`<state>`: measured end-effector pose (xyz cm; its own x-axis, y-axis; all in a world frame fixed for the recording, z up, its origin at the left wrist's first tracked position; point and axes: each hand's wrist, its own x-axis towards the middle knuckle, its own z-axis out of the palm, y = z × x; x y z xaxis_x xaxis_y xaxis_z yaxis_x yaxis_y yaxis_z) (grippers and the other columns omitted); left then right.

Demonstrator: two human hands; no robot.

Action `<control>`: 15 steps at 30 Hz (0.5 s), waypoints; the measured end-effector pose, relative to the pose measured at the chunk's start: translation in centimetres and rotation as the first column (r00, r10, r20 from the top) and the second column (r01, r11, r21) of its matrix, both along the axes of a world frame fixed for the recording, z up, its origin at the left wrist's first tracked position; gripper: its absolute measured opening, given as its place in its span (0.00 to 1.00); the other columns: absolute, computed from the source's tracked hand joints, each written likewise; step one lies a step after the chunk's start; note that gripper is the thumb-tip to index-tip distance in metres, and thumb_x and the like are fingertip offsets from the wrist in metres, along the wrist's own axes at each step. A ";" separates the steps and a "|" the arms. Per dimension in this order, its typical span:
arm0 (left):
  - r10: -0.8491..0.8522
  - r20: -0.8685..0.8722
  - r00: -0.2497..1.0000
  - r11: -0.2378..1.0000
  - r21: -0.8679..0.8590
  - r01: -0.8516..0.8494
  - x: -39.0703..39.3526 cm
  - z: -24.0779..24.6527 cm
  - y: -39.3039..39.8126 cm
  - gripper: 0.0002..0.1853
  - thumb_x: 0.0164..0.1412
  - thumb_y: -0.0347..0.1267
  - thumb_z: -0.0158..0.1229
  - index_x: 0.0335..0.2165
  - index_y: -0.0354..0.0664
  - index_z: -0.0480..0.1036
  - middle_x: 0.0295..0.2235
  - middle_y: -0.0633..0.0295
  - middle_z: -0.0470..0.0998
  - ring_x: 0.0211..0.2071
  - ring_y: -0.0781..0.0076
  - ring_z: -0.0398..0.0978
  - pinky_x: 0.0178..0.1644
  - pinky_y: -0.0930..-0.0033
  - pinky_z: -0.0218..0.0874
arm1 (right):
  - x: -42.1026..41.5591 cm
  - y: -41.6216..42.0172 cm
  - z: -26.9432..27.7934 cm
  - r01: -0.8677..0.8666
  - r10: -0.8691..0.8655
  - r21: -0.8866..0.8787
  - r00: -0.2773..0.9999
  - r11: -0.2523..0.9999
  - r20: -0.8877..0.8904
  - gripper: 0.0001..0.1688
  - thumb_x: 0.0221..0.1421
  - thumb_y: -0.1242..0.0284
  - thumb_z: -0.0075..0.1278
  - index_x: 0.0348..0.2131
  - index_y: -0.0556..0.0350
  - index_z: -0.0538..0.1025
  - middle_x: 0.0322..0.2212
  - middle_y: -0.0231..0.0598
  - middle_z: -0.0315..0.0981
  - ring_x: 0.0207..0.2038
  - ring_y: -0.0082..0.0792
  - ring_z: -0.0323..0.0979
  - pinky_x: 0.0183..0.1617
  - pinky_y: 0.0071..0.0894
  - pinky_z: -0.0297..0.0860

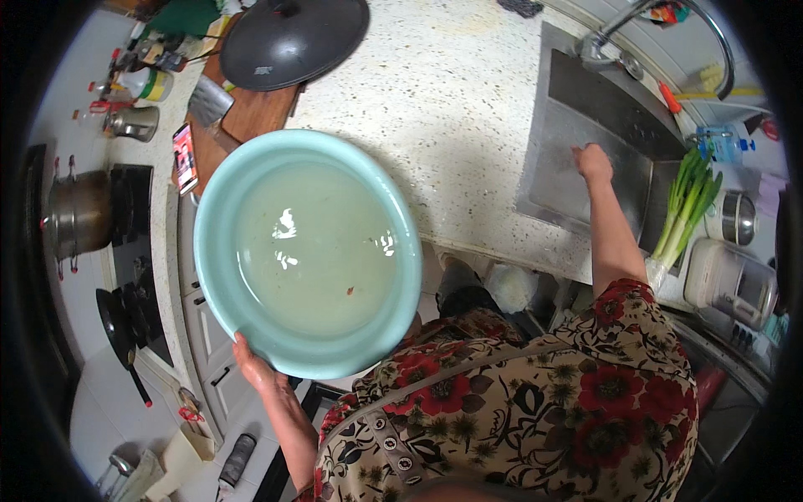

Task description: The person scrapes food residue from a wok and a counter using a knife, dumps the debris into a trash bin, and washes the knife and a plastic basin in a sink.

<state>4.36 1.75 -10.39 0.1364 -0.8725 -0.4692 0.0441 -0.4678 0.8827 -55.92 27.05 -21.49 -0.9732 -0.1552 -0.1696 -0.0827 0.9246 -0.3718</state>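
Note:
A light turquoise plastic basin [219, 295] holds cloudy, pale liquid with a small reddish-brown bit floating in it. My left hand [256, 367] grips its near left rim; the fingers underneath are hidden. The basin is tilted in front of my body, beside the speckled countertop [464, 138]. To the right, my right hand [593, 164] hangs over the stainless steel sink [558, 150] with its fingers curled. No object shows in that hand, though its underside is out of sight.
A curved faucet [721, 44] rises behind the sink. Green onions [687, 207] lie along its right side. At upper left are a dark wok lid [295, 44], a wooden cutting board [263, 113], a cleaver [211, 101] and a phone [184, 160]. A pot [81, 210] stands by the stove.

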 end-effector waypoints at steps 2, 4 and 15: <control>0.008 0.012 1.000 1.000 -0.001 -0.008 0.4 0.0 0.0 0.22 0.62 0.41 0.45 0.48 0.36 0.60 0.44 0.53 0.68 0.42 0.59 0.70 0.45 0.58 0.65 | 0.7 -2.1 0.0 -0.184 0.178 0.012 0.930 0.983 -0.322 0.24 0.56 0.64 0.42 0.51 0.50 0.68 0.44 0.47 0.70 0.44 0.48 0.70 0.49 0.38 0.64; 0.002 0.026 1.000 1.000 0.015 -0.002 -0.1 0.3 0.1 0.25 0.63 0.43 0.43 0.51 0.36 0.60 0.45 0.52 0.68 0.43 0.58 0.69 0.46 0.56 0.64 | 5.3 -8.4 2.8 -0.301 0.246 -0.265 0.943 0.916 -0.224 0.22 0.55 0.66 0.42 0.49 0.52 0.70 0.43 0.48 0.71 0.46 0.47 0.69 0.50 0.36 0.64; -0.015 -0.018 1.000 1.000 0.013 0.016 0.3 0.1 -0.1 0.21 0.62 0.41 0.47 0.47 0.37 0.61 0.43 0.56 0.69 0.42 0.62 0.70 0.45 0.59 0.65 | 21.2 -30.1 -1.1 -0.986 0.895 -0.094 0.167 0.141 -0.413 0.30 0.57 0.69 0.39 0.59 0.44 0.56 0.60 0.30 0.49 0.64 0.28 0.42 0.68 0.34 0.34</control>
<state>4.68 1.67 -10.30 0.1144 -0.8683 -0.4828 0.0524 -0.4800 0.8757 -34.69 -3.05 -22.55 -0.0052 -0.9648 0.2628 -0.9154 -0.1011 -0.3896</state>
